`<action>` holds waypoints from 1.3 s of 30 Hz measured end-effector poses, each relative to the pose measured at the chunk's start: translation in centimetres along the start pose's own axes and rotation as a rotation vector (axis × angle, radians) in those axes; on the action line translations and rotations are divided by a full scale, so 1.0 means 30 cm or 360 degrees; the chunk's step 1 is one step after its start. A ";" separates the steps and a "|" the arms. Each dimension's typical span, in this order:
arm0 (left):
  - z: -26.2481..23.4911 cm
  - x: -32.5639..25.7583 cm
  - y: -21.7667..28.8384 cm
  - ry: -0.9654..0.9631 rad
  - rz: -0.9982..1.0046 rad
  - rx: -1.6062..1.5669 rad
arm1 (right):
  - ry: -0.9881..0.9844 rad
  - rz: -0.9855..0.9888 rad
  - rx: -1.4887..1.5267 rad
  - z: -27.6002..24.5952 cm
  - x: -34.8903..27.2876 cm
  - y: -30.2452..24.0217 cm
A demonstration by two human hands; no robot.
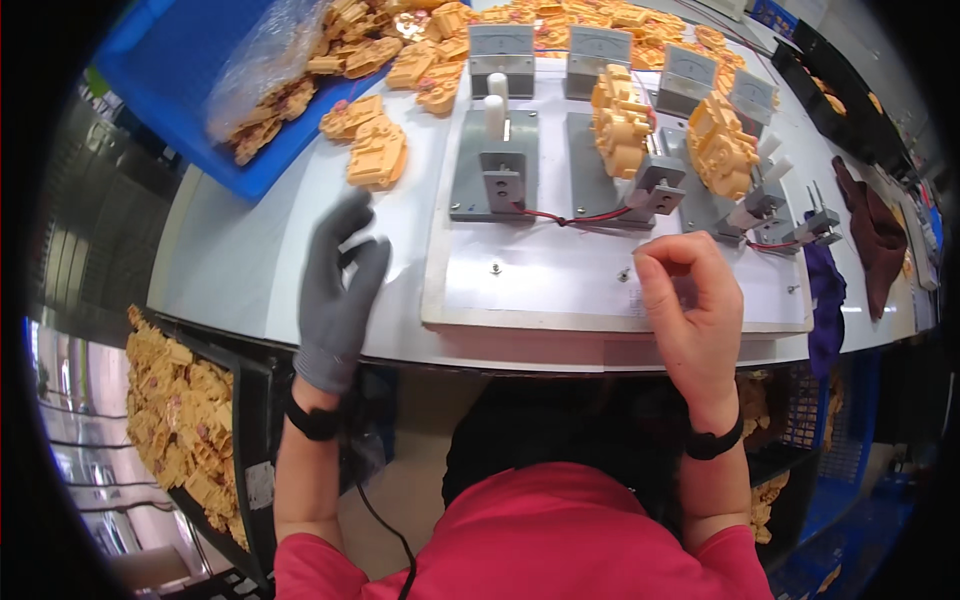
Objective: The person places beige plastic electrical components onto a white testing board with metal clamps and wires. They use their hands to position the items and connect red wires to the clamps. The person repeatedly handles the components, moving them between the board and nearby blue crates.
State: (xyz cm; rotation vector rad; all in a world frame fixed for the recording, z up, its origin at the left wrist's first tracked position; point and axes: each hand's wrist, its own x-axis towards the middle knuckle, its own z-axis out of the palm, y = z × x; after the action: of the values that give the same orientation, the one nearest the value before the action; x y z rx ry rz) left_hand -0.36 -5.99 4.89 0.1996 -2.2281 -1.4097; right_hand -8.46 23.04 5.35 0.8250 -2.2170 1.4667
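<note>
**Head view: two hands raised over a white bench of test fixtures and yellow plastic parts**

The head camera looks down on a white tabletop (240, 270) with a curved near edge. A pale board (560, 285) lies at the middle of that edge, carrying grey metal fixtures (495, 165) joined by red wire. A white peg stands on the left fixture; yellow plastic parts (620, 125) sit on the next two. Four small grey meters (500, 50) line the board's far edge; their dials are too small to make out.

The left hand (335, 290), in a grey glove, hovers over the tabletop's near left part with fingers spread open, holding nothing. The nearest loose yellow part (377, 152) lies beyond it, apart from the fingers. The bare right hand (690, 300) hangs over the board's near right corner, fingers curled in; whether something small is pinched there cannot be told.

At the far left corner a blue tray (190, 60) holds a clear plastic bag (260, 60) and more yellow parts, partly cut off by the frame. Dark cloths (870, 235) lie at the right edge. Below the near edge, a dark bin (185, 430) of yellow parts stands at the left, and blue crates (830, 470) at the right, half hidden by the person's red shirt (540, 540).
</note>
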 end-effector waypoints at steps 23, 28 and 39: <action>0.142 0.083 0.433 -0.0505 0.0690 0.0557 | 0.0040 0.0027 0.0519 0.002 0.046 0.015; 0.179 0.240 0.470 -0.0492 0.0751 0.0478 | 0.0195 -0.0030 0.0379 -0.031 0.037 0.032; 0.325 -0.018 0.142 0.0089 0.0363 -0.0182 | 0.0215 -0.0046 0.0718 -0.010 0.030 0.064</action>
State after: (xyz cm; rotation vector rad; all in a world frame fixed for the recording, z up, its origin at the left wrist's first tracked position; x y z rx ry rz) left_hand -3.97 4.04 5.09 -0.0521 -2.0449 -1.3834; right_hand -10.40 23.64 4.65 0.8528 -1.7926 1.9806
